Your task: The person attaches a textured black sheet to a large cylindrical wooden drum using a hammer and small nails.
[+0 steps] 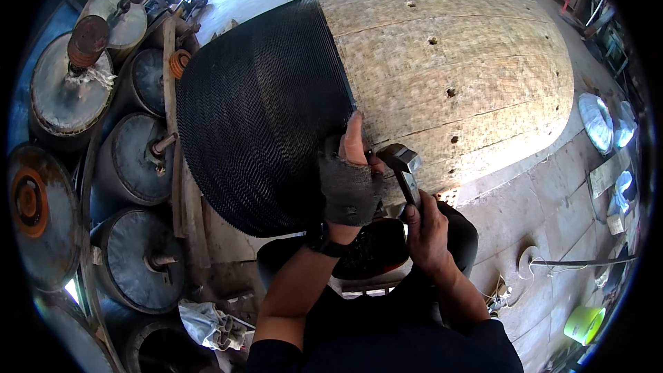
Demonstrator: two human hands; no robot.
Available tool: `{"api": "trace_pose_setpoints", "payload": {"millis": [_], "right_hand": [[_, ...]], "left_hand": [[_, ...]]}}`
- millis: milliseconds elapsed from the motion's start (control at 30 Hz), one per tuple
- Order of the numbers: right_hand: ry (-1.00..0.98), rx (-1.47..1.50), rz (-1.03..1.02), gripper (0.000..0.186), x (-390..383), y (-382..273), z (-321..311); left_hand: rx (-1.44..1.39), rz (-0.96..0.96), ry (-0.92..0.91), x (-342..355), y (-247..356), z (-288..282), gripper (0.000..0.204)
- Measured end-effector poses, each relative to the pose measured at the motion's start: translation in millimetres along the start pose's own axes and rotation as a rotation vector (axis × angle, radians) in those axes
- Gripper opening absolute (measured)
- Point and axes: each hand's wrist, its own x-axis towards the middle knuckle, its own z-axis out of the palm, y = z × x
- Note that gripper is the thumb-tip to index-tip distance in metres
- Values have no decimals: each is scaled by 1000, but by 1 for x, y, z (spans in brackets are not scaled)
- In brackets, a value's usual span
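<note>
A large wooden drum lies before me, its left part covered by a black sheet of fine toothed rows. My left hand, in a dark glove with bare fingertips, is at the right edge of the black rows. Its index finger points along that edge, while the other fingers are bent; whatever they pinch is hidden. My right hand grips the handle of a hammer. The hammer head is just right of my left fingers, over the bare wood. Between my knees sits a dark container with small bits in it.
Several metal-ended rollers are stacked at the left, beside upright wooden boards. A crumpled pale cloth lies at the lower left. To the right are plastic-wrapped bundles, a cable reel and a green bucket.
</note>
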Motion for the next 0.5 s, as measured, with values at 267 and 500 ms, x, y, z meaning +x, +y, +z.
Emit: {"api": "trace_pose_setpoints", "payload": {"millis": [267, 500], "right_hand": [[3, -111, -29, 29, 3, 3, 3], [-2, -207, -12, 25, 7, -4, 0]], "left_hand": [[204, 124, 109, 4, -1, 7, 84], [267, 149, 134, 2, -4, 11, 81]]}}
